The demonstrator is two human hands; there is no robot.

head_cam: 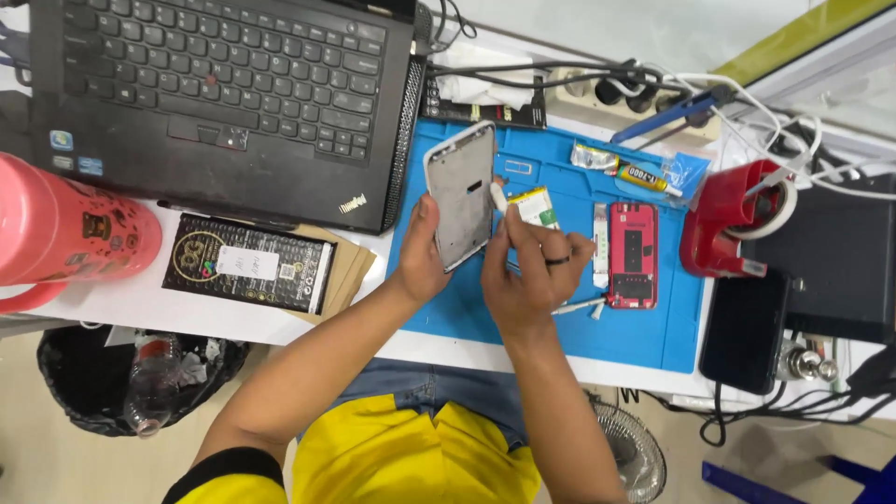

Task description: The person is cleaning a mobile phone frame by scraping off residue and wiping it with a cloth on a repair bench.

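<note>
The phone frame (460, 194), a pale grey shell with a white edge, is held tilted above the blue work mat (467, 308), its top end pointing toward the laptop (224, 93). The left hand (422, 257) is closed around its lower left edge, thumb laid against the side. The right hand (527, 271) is curled shut on a small white tool (498, 197), whose rounded tip touches the right edge of the frame (a dark ring sits on one finger of this hand).

Just behind the right hand, a small white and green part (535, 205) lies on the mat. Further right on the mat lie a white strip (600, 245) and, just beside it, a red phone housing (633, 254) with its inner side up. Above them sits a small tube of glue (642, 178) near a foil packet (593, 156).

Off the mat's right edge stands a red tape dispenser (733, 219), and below it a black phone (744, 331) lies flat. To the left, a black patterned box (247, 262) rests on brown envelopes (345, 275) near the laptop's front edge, and a pink bottle (65, 229) lies on its side at the far left. Under the table edge a bin (103, 392) holds a clear plastic bottle.
</note>
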